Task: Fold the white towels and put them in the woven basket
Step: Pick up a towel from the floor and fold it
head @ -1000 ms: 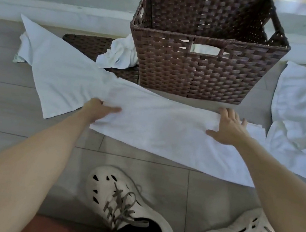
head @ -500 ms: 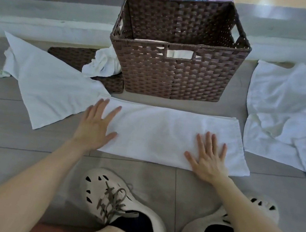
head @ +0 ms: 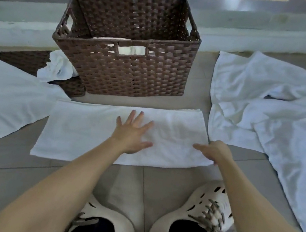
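Observation:
A white towel (head: 84,134), folded into a long strip, lies flat on the tiled floor in front of the brown woven basket (head: 134,78). My left hand (head: 131,132) presses flat on the strip's middle with its fingers spread. My right hand (head: 217,152) is at the strip's right end, thumb on top and fingers curled round the near corner. White folded cloth (head: 132,49) shows through the basket's front handle hole.
Another white towel (head: 3,95) lies spread on the left, and a rumpled heap of white towels (head: 279,116) on the right. A flat woven panel (head: 25,60) with a crumpled white cloth (head: 57,67) sits left of the basket. A low ledge (head: 20,33) runs behind. My shoes (head: 207,212) are near.
My left hand slid from the strip's left end to its middle. My right hand moved from lying flat on the towel to gripping its right end. The view shifted left.

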Tool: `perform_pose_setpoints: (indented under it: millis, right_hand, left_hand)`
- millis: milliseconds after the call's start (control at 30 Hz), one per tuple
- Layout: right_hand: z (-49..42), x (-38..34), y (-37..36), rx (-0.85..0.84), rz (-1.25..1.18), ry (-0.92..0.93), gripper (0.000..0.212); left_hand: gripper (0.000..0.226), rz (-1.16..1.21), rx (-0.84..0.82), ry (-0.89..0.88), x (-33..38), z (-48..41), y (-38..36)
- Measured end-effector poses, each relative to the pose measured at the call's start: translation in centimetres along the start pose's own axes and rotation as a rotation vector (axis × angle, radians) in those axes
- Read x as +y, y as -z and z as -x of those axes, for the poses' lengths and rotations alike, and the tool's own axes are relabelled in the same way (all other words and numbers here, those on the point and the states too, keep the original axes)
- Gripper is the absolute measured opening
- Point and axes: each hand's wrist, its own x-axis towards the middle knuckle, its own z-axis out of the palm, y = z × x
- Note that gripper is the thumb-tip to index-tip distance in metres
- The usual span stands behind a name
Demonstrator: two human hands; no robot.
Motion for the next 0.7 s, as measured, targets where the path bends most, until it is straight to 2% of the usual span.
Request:
perform_pose_setpoints:
  millis: [67, 167, 267, 333, 400, 467, 533, 600, 667, 700]
  right_hand:
    - [-0.4, -0.1, -0.2, -0.08, -0.118, -0.01, 0.063]
    - [-0.8, -0.1, -0.2, -0.128, -0.326, -0.011, 0.061]
    - [-0.2, 0.0, 0.2, -0.112, -0.447, 0.005, 0.043]
    - [1.1, -0.5, 1.1, -0.096, -0.512, 0.034, 0.031]
    - [2.9, -1.5, 2.7, -0.018, -0.506, 0.087, 0.026]
    - [4.7, -3.2, 4.4, 0.092, -0.48, 0.147, 0.029]
    - [7.3, -6.1, 5.3, 0.181, -0.44, 0.239, 0.035]
    - [10.9, -10.3, 4.2, 0.229, -0.361, 0.396, 0.028]
    - [15.3, -15.1, 1.7, 0.195, -0.283, 0.627, 0.027]
    - [17.4, -17.4, 0.1, 0.1, -0.234, 0.755, 0.03]
  left_hand:
    - [0.091, -0.024, -0.031, 0.045, 2.1, -1.0, -2.4]
    - [0.089, 0.024, 0.101, 0.074, 2.6, -0.8, -4.6]
    - [0.083, 0.038, 0.2, 0.152, 3.2, 1.0, -5.9]
    - [0.084, 0.103, 0.156, 0.217, 4.1, 1.7, -6.2]
    - [0.082, 0.231, 0.08, 0.192, 4.8, 1.8, -5.6]
    - [0.068, 0.472, -0.013, 0.139, 4.6, 2.1, -3.0]
    - [0.068, 0.932, -0.04, 0.195, 3.4, 3.6, 0.9]
    - [0.078, 1.431, -0.011, 0.298, 0.7, 6.2, 4.4]
    - [0.088, 1.824, -0.035, 0.308, -3.4, 8.8, 7.0]
    - [0.094, 1.934, -0.052, 0.29, -5.7, 10.0, 7.6]
